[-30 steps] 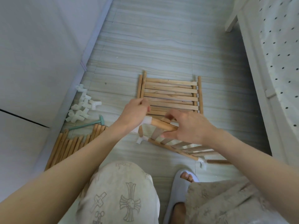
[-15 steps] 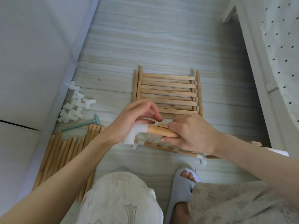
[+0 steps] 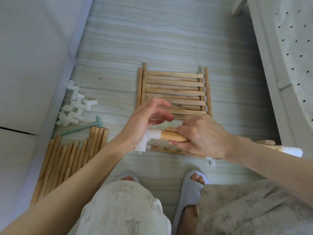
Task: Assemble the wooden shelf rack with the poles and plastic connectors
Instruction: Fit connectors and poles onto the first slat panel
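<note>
— What is held in the right hand (image 3: 201, 134)?

— A wooden pole (image 3: 172, 137) is grasped there, fingers curled around it and thumb beneath. A white plastic connector (image 3: 149, 138) is seated on the pole's left end. The pole belongs to a slatted shelf panel (image 3: 174, 150) that is lifted off the floor (image 3: 152, 39); much of that panel is hidden by the hand and forearm.

— And the left hand (image 3: 147, 119)?

— Its grip is released: the fingers are spread and relaxed just above the connector, and only the heel of the palm appears to be touching it. Whether it is pressed there cannot be told.

— What is seen further out?

— A stack of slatted panels (image 3: 174, 92) is laid flat on the floor just beyond the hands. To the left, loose connectors (image 3: 72, 107) are piled by the wall, with a small green mallet (image 3: 83, 129) near them and a bundle of poles (image 3: 71, 158) nearer still. At the right, a second capped pole end (image 3: 291, 150) is partly hidden behind the forearm. No containers are in view. Grey slippers (image 3: 189, 194) are seen at the near edge.
</note>
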